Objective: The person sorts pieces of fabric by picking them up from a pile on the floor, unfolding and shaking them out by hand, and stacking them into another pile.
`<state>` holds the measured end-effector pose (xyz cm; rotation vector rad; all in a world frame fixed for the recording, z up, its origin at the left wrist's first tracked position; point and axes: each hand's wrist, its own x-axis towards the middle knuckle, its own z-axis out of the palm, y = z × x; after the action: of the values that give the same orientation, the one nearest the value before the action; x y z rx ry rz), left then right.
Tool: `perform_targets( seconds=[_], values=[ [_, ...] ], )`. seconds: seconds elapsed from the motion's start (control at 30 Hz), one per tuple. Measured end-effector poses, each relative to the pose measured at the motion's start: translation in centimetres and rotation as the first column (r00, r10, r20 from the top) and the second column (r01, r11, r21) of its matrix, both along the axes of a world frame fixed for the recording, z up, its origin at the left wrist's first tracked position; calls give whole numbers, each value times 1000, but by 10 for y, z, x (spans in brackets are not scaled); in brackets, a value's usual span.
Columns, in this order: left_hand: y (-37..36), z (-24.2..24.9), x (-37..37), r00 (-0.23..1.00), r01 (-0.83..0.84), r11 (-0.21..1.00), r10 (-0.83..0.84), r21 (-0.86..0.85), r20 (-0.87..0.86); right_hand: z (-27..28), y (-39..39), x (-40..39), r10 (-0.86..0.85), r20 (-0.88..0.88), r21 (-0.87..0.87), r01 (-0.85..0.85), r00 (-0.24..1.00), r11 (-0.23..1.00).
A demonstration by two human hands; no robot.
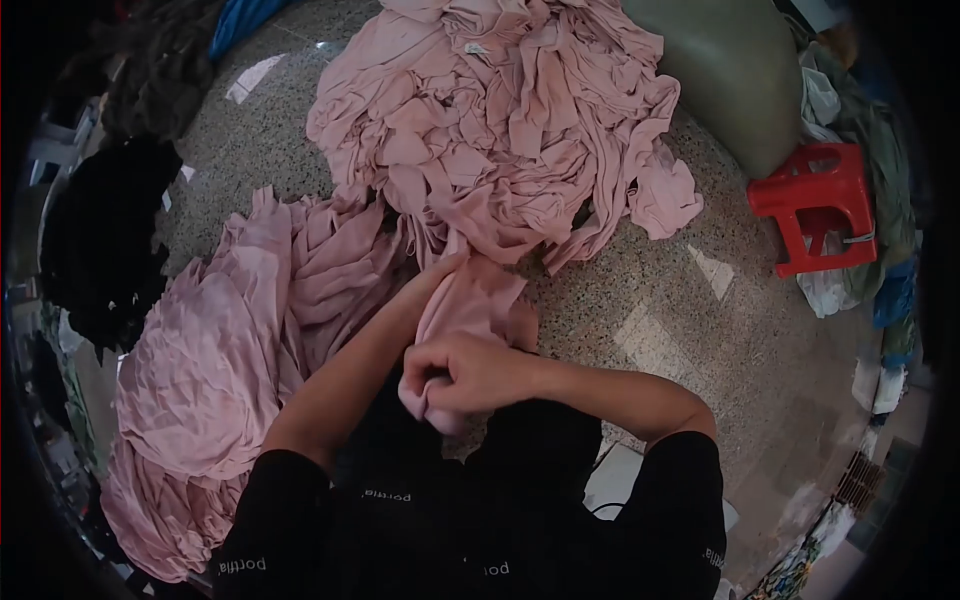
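A pink cloth piece (470, 300) is stretched between my two hands above my lap. My right hand (455, 375) is closed in a fist around its near end. My left hand (440, 275) reaches forward and is mostly wrapped inside the far part of the same cloth, at the foot of a big heap of crumpled pink fabric (500, 120). A second pile of smoother pink fabric (230, 350) lies on the floor by my left arm.
The floor (680, 320) is speckled terrazzo. A red plastic stool (815, 205) stands at the right beside bags and cloth. Dark garments (100, 240) lie at the left edge. A large grey-green sack (730, 70) sits at the top right.
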<state>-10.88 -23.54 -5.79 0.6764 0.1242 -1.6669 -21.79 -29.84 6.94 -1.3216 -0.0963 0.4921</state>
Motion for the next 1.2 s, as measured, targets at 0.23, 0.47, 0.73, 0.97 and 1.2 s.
perform_targets(
  seconds=[0.23, 0.47, 0.73, 0.97, 1.2],
  values=[
    [8, 45, 25, 975, -75, 990, 99, 122, -201, 51, 18, -10, 191, 118, -145, -173, 975, 974],
    [108, 101, 22, 846, -179, 980, 108, 88, 522, -50, -78, 36, -693, 76, -485, 634, 716, 602],
    [145, 139, -44, 682, 122, 993, -82, -2, 726, -17, -17, 64, -314, -608, 271, 563, 729, 781],
    [137, 137, -76, 693, 179, 975, -30, -131, 720, 6, -50, 43, -486, -356, 85, 546, 798, 833],
    [137, 111, -103, 715, 233, 957, -47, -175, 698, 8, -56, 38, -484, -376, -509, 260, 791, 820]
  ],
)
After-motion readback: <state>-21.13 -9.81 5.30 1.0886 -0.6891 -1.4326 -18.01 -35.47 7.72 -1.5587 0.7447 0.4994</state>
